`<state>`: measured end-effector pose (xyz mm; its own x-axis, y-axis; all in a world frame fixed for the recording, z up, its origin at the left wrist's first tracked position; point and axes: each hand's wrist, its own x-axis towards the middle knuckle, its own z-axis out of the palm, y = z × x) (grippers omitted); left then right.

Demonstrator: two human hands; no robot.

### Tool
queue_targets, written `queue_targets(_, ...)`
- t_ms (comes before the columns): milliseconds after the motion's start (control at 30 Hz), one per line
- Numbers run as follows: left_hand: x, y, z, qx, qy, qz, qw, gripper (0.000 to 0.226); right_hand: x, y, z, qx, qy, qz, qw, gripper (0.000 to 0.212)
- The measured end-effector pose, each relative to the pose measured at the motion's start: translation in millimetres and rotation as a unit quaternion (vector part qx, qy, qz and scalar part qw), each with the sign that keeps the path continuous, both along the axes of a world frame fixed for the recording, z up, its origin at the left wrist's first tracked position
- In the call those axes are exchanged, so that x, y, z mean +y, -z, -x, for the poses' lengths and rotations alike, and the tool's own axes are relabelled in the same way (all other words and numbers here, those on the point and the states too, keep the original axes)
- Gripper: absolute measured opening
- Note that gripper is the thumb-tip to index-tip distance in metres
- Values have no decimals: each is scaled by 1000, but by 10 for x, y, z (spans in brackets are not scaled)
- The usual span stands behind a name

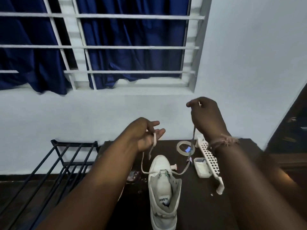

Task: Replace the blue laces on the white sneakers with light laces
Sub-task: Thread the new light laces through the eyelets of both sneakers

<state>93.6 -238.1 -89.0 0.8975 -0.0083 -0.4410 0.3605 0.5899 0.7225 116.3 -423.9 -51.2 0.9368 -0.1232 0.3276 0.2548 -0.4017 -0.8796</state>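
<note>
A white sneaker (163,193) stands on the dark table (191,205), toe pointing away from me. A light lace (142,165) runs through its eyelets near the toe, and both ends rise to my hands. My left hand (146,135) is raised above the sneaker's left side, palm up, with the left end of the lace looped over its fingers. My right hand (206,117) is higher and to the right, pinching the right end of the lace near its tip. No blue lace shows on this sneaker.
A roll of clear tape (181,147), a small white box (201,166) and a white perforated plastic piece (211,161) lie to the right of the sneaker. A black metal rack (66,161) stands at the left. Wall and barred window are behind.
</note>
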Motion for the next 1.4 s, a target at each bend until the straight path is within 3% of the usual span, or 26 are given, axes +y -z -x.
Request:
queue_targets(167,-104,-619,16,-22,-67,62,996,44,136,-489,93,7,-86,72,994,23)
queue_targets(300,-127,-872,-35,19,-87,71,993,45,296,-532,159,137,-155,217,954,59)
queue_targets(400,-116,-946,-66,54,-103,69,991,44,343,-612,142,171,-163,253,938,56)
queue_targets(500,-83,-1046,-50,36,-139,105,984,47,321,-714,144,209,-167,288,919,54)
queue_targets(567,-47,-1177,-1,11,-152,117,981,53,328,-740,155,241,-225,251,910,50)
queue_targets(633,-21,-1320,52,-3,-164,127,978,53,355,-793,168,266,-291,141,908,36)
queue_targets(733,27,-1491,114,-6,-160,132,978,39,398,-954,144,242,-293,101,919,34)
queue_targets(800,70,-1587,130,-10,-142,109,984,30,426,-1081,144,182,-225,187,939,45)
queue_targets(867,97,-1669,134,-16,-113,76,991,29,453,-1193,148,125,-182,242,945,43)
queue_targets(1067,140,-1854,115,-23,-59,59,996,24,482,-1475,218,126,-236,275,924,21)
queue_targets(1133,174,-1916,135,-7,-41,-15,999,23,462,-1605,225,111,-238,301,917,22)
queue_targets(1200,214,-1958,177,-2,9,-214,977,26,452,-1741,218,93,-240,324,910,27)
queue_targets(1267,216,-1994,267,-37,77,-456,886,30,454,-1857,204,85,-247,321,911,34)
queue_targets(1300,204,-2012,295,-88,94,-530,838,31,455,-1904,197,77,-244,325,910,36)
queue_targets(1333,194,-2016,283,-157,101,-558,808,33,456,-1945,206,72,-240,334,909,37)
queue_targets(1400,170,-2007,280,-276,117,-507,808,35,468,-2005,205,60,-237,341,908,36)
